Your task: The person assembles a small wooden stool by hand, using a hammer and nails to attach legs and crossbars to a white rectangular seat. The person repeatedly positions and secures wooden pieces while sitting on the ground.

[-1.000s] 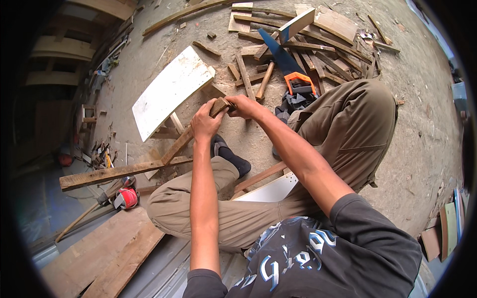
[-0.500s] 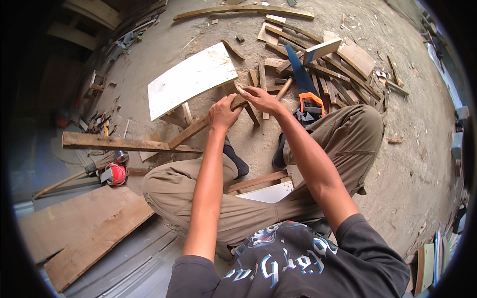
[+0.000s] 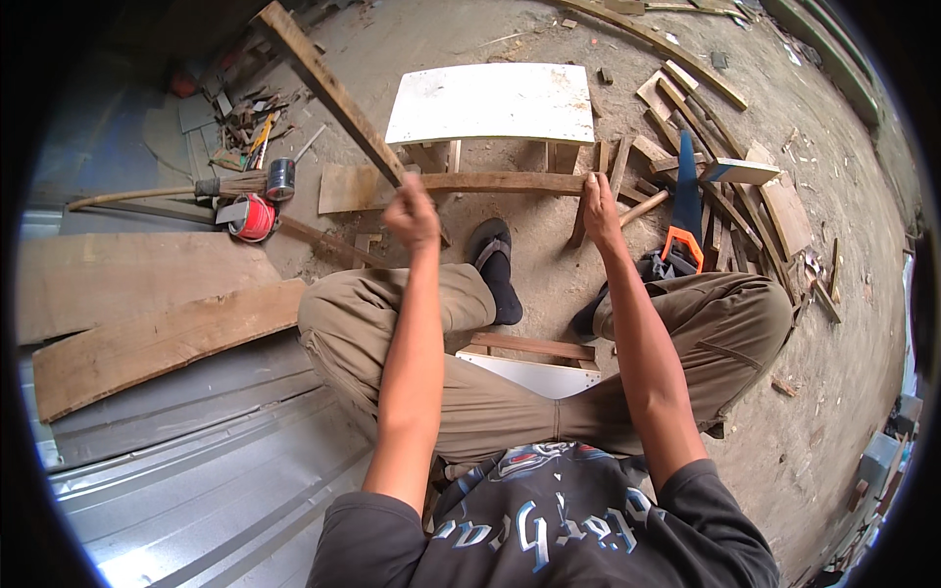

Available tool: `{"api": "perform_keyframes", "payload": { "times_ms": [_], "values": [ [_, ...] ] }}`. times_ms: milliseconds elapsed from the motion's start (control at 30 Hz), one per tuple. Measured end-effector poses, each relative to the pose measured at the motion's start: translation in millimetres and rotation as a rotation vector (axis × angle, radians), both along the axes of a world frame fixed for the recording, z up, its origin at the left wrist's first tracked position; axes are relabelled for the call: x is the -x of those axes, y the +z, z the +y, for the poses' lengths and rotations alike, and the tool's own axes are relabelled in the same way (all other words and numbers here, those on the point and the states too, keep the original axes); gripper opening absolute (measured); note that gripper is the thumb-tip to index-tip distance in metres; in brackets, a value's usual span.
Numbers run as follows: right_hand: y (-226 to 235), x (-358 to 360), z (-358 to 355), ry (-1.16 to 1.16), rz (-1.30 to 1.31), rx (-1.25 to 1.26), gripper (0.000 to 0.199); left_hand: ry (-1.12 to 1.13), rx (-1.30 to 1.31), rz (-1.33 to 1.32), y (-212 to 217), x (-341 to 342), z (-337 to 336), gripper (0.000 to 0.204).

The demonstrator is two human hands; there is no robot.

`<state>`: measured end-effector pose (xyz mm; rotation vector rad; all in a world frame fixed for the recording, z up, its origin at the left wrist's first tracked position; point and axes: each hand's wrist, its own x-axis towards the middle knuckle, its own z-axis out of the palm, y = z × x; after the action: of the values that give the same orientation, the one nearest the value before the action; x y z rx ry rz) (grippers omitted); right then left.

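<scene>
Head view showing a long weathered wooden strip [image 3: 328,88] rising up-left, clenched in the left hand [image 3: 412,218], while the right hand [image 3: 600,211] is gripping a rough curved plank [image 3: 490,182] beside it. Still loose, not yet joined; lying beyond the plank, a smooth white board [image 3: 490,103]; right of it, a blue handsaw [image 3: 683,201] among scrap offcuts [image 3: 745,206].

White board [image 3: 492,101], blue handsaw [image 3: 683,201], red tape measure [image 3: 253,217], scrap wood pile [image 3: 730,167].
</scene>
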<state>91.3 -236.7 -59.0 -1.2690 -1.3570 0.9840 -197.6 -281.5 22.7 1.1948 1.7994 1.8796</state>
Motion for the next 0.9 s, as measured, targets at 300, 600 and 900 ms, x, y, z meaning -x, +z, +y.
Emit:
{"api": "perform_keyframes", "payload": {
  "times_ms": [300,600,900],
  "values": [
    [7,9,-6,-0.025,0.059,-0.022,0.033,-0.107,0.047,-0.233,-39,80,44,0.056],
    [26,15,-3,-0.040,0.094,-0.149,0.031,-0.057,0.040,-0.405,-15,62,54,0.043],
    [10,22,4,-0.112,0.078,-0.100,0.031,-0.022,0.155,-0.288,-35,66,44,0.035]
  ]
}}
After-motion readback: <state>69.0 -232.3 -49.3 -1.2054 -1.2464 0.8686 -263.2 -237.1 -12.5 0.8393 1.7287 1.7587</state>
